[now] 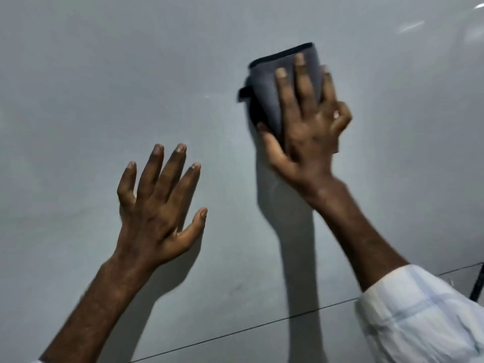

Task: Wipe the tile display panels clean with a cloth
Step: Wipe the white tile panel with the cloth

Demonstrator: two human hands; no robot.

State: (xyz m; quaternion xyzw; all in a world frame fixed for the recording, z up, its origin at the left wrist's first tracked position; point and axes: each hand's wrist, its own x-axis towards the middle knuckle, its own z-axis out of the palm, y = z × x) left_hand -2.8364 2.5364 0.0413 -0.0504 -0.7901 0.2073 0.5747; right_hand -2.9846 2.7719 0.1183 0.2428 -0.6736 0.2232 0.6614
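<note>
- Left hand (159, 210), left of the cloth (264, 87): fingers spread wide, holding nothing, against the grey tile panel (78, 74).
- Right hand (303, 119): straight fingers press the folded cloth flat to the panel; it looks soft and light, best held by broad palm pressure.

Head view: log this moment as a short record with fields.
surface: grey tile panel, glossy, with a thin dark joint line low in the view
cloth: grey cloth with dark edging, folded, flat against the panel
right hand: right hand presses the cloth to the panel, fingers spread over it
left hand: left hand holds nothing, fingers spread, at the panel
sleeve: white sleeve on the right arm
</note>
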